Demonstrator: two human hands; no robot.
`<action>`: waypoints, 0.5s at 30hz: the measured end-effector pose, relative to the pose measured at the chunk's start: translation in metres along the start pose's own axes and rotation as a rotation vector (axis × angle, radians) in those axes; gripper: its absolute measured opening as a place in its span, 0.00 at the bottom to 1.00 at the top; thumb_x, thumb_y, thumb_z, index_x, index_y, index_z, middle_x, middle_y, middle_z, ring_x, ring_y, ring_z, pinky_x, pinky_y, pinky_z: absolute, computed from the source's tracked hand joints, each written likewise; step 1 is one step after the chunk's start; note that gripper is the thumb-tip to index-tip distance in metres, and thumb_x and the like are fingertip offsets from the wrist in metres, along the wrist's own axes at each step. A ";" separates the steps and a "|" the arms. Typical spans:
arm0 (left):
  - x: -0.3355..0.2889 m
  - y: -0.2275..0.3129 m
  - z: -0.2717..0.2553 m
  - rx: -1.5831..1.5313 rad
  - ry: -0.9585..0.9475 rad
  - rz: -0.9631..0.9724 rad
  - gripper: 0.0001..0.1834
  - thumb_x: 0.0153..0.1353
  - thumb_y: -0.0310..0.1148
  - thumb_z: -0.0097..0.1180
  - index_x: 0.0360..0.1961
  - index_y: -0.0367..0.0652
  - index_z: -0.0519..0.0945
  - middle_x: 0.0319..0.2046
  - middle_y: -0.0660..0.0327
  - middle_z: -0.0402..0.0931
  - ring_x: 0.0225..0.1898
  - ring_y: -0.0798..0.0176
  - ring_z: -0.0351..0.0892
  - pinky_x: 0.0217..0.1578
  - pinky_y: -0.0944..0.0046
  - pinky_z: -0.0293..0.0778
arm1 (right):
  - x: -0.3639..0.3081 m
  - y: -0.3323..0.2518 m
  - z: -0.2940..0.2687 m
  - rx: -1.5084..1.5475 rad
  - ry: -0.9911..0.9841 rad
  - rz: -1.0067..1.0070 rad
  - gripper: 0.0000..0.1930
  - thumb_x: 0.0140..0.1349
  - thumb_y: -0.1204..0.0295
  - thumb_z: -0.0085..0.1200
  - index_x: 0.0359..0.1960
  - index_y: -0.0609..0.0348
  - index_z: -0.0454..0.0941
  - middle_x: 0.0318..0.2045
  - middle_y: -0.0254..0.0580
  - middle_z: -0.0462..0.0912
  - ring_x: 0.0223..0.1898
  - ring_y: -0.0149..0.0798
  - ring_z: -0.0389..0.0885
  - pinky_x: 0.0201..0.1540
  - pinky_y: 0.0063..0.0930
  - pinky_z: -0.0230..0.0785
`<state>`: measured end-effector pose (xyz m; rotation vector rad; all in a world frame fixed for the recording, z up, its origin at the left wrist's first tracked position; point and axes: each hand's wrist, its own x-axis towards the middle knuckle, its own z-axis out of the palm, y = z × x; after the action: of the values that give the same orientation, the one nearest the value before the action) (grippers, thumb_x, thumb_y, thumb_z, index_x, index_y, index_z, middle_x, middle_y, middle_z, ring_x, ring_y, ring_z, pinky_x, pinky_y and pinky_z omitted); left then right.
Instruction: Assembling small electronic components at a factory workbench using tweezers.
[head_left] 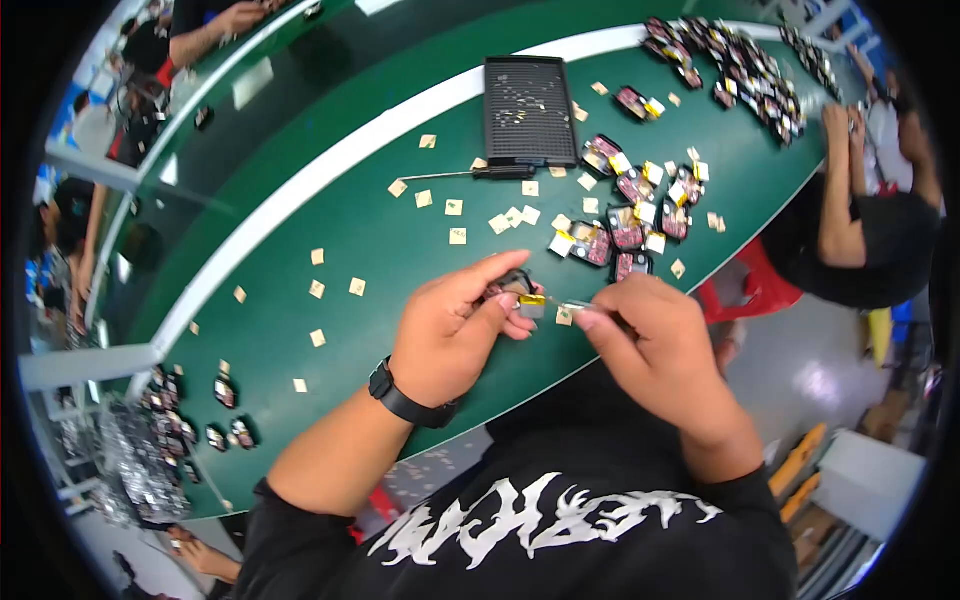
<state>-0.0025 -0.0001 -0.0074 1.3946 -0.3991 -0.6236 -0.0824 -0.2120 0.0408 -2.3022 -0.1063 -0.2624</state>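
My left hand (445, 335) is closed round a small black electronic device (512, 284), pinching it between thumb and fingers above the green table. A strip of yellow tape (533, 299) and a silvery piece stick out of the device on its right side. From the right, my right hand (660, 345) grips thin metal tweezers (572, 304) whose tips reach to the yellow tape; whether they touch it is too small to tell. Just beyond my hands, several similar open devices (627, 228) with pinkish insides and yellow tape lie close together.
A black ribbed tray (527, 148) with tiny parts lies ahead, a black-handled tool with a thin shaft (505, 173) at its near edge. Small cream squares (454, 208) are scattered over the green table (400, 255). More devices (745, 75) heap far right. Another person (850, 220) sits at right.
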 end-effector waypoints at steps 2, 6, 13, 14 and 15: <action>0.002 0.003 0.000 0.005 -0.009 -0.012 0.21 0.71 0.19 0.47 0.65 0.32 0.72 0.49 0.50 0.82 0.39 0.67 0.83 0.43 0.66 0.82 | 0.006 -0.006 0.011 -0.072 -0.005 0.024 0.10 0.59 0.70 0.67 0.27 0.61 0.79 0.22 0.44 0.76 0.22 0.47 0.76 0.25 0.37 0.67; -0.002 0.005 -0.011 0.080 -0.034 -0.034 0.21 0.71 0.20 0.49 0.64 0.34 0.73 0.46 0.55 0.83 0.38 0.69 0.83 0.43 0.67 0.81 | 0.016 -0.009 0.032 -0.225 0.042 0.038 0.18 0.53 0.66 0.73 0.20 0.60 0.74 0.16 0.40 0.72 0.15 0.42 0.70 0.19 0.35 0.60; 0.001 0.000 -0.012 0.092 -0.021 0.060 0.24 0.70 0.19 0.45 0.67 0.37 0.72 0.48 0.54 0.82 0.41 0.65 0.85 0.46 0.66 0.81 | 0.019 -0.006 0.024 -0.300 -0.057 0.026 0.16 0.55 0.67 0.71 0.22 0.59 0.75 0.19 0.42 0.73 0.20 0.44 0.72 0.22 0.37 0.61; 0.001 0.001 -0.011 0.092 -0.021 0.057 0.24 0.70 0.19 0.45 0.67 0.37 0.72 0.48 0.54 0.82 0.41 0.65 0.85 0.46 0.66 0.81 | 0.019 -0.007 0.023 -0.299 -0.058 0.029 0.16 0.55 0.67 0.71 0.22 0.59 0.75 0.19 0.42 0.73 0.20 0.44 0.72 0.22 0.37 0.61; 0.002 0.002 -0.011 0.113 -0.031 0.067 0.25 0.69 0.18 0.44 0.67 0.36 0.72 0.49 0.54 0.82 0.42 0.64 0.85 0.46 0.65 0.81 | 0.020 -0.008 0.022 -0.237 -0.058 0.033 0.12 0.57 0.70 0.69 0.26 0.60 0.77 0.21 0.42 0.75 0.23 0.45 0.74 0.25 0.38 0.64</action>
<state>0.0062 0.0074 -0.0069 1.4742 -0.5100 -0.5755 -0.0608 -0.1905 0.0366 -2.5450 -0.0695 -0.2008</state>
